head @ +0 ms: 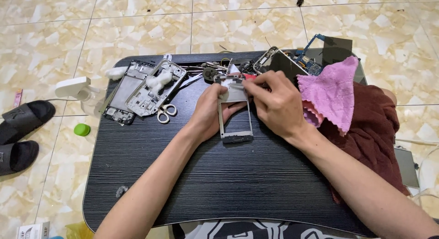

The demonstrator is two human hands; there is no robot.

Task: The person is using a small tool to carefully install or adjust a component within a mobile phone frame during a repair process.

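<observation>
- A phone frame (235, 112), a bare metal rectangle with a dark bottom edge, is held just above the middle of a black table (219, 184).
- The left hand (211, 112) grips the frame from its left side, fingers curled under it and thumb on the top corner.
- The right hand (274, 99) is pinched closed at the frame's top edge; something small and red shows at its fingertips, though it is too hidden to say what.
- A pink cloth (331, 92) lies just right of that hand, draped over a dark red towel (370, 129) at the table's right edge.
- Behind the hands sits a dismantled phone (279, 61) with a blue circuit board (310, 61) beside it.
- To the left lie two more frames (153, 88), white wads on them, and scissors (165, 112) just below.
- On the tiled floor at left: a white spray bottle (77, 89), a green cap (82, 129) and black sandals (20, 134).
</observation>
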